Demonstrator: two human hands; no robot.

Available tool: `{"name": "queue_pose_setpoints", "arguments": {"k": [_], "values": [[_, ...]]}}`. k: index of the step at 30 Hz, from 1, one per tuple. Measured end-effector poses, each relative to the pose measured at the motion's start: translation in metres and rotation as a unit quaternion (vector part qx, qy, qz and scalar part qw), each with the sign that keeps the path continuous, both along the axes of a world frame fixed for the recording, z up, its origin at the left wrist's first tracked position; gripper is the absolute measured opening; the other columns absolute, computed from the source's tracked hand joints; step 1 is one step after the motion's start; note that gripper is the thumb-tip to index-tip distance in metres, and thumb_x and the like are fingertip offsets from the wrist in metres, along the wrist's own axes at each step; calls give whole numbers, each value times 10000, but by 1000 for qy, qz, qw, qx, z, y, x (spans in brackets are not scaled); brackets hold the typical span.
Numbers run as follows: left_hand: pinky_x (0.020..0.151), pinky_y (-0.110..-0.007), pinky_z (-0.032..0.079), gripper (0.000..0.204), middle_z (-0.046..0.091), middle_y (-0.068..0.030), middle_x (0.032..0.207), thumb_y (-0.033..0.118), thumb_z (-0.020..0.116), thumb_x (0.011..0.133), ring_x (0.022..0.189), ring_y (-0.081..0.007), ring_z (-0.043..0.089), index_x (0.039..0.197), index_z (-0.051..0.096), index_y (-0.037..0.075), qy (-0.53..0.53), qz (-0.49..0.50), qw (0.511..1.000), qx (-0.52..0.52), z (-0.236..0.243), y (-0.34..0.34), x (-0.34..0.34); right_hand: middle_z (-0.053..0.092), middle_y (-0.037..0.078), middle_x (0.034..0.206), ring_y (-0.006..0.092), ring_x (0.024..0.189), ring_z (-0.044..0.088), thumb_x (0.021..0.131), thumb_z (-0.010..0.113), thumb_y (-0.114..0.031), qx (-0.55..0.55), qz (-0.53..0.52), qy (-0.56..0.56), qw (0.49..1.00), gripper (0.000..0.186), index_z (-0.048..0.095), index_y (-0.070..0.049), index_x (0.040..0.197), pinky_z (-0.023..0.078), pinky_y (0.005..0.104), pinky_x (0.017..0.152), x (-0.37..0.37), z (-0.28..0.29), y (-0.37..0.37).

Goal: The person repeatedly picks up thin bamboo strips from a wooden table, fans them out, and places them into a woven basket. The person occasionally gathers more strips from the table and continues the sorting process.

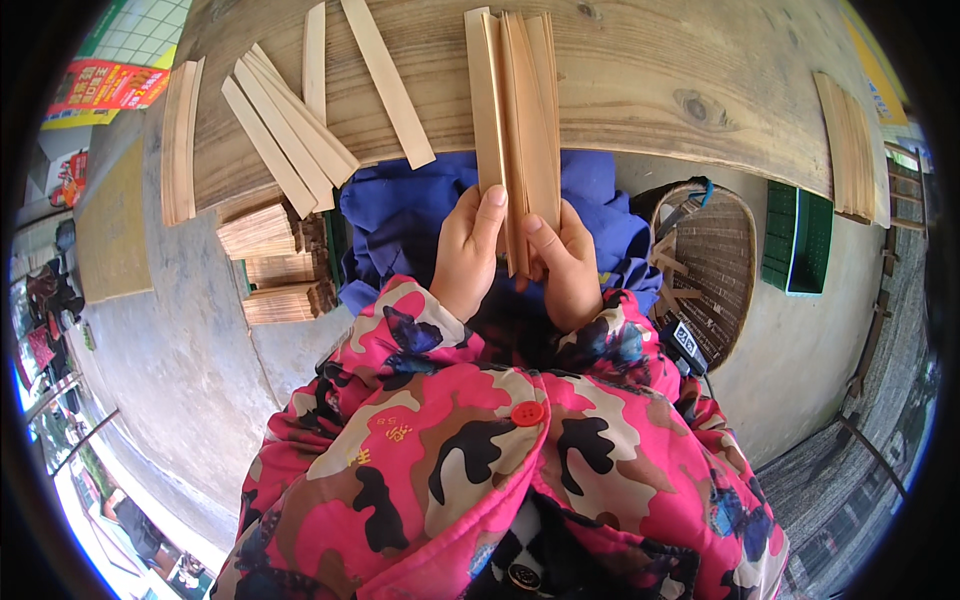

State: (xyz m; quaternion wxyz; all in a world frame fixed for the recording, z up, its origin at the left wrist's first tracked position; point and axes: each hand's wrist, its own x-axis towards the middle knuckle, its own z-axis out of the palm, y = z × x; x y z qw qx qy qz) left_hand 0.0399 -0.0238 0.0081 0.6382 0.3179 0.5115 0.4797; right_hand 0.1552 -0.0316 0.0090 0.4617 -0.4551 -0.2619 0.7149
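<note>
My left fingers (491,203) and right fingers (543,237) grip the lower ends of these slats (517,120), which reach out over the counter (640,70). They look light, stiff and dry rather than slippery, yet thin enough to split along the grain, so I'd best hold them low, pressing gently from both sides.

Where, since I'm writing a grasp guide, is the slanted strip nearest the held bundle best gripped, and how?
Probably by the near end of the slanted strip, coming from the near side: it lies thin and flat on the table, and that end seemingly juts past the near edge, allowing a pinch above and below.
</note>
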Motion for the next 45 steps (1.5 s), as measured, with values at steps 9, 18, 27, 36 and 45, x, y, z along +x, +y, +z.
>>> {"name": "queue_pose_setpoints", "arguments": {"k": [9,18,27,36,45], "values": [[597,-219,458,257,591,-60,812,211,544,881,692,-92,559,978,523,-27,13,-21,1000,13,1,4,-5,514,27,658,74,451,459,842,605,-208,16,-6,1,1000,265,476,-7,956,366,202,371,-1,-2,0],[662,-224,454,296,596,-45,866,215,535,880,759,-74,552,1014,532,-50,-65,-24,998,-10,1,4,-8,531,43,695,89,486,487,890,510,-259,-24,-32,51,998,266,476,-9,975,396,207,385,1,3,1],[698,-222,451,293,601,-48,901,212,535,877,797,-76,557,1027,541,-41,-60,-54,997,-15,-1,5,-11,535,36,724,75,517,490,849,589,-254,14,-6,-37,999,326,456,5,996,402,207,396,-3,2,1],[708,-225,452,301,605,-52,917,212,532,879,811,-79,561,1040,541,-42,-85,-30,995,-28,2,5,-11,544,57,736,89,533,513,932,403,-284,-1,-26,-4,1000,307,480,1,1012,439,219,418,0,2,0],[675,-223,451,283,598,-50,892,215,545,876,774,-73,554,1010,546,-34,-60,-55,997,-17,1,4,-12,545,42,769,77,567,511,870,558,-238,21,2,-64,998,289,454,-2,1000,444,210,415,-2,3,0]]}}
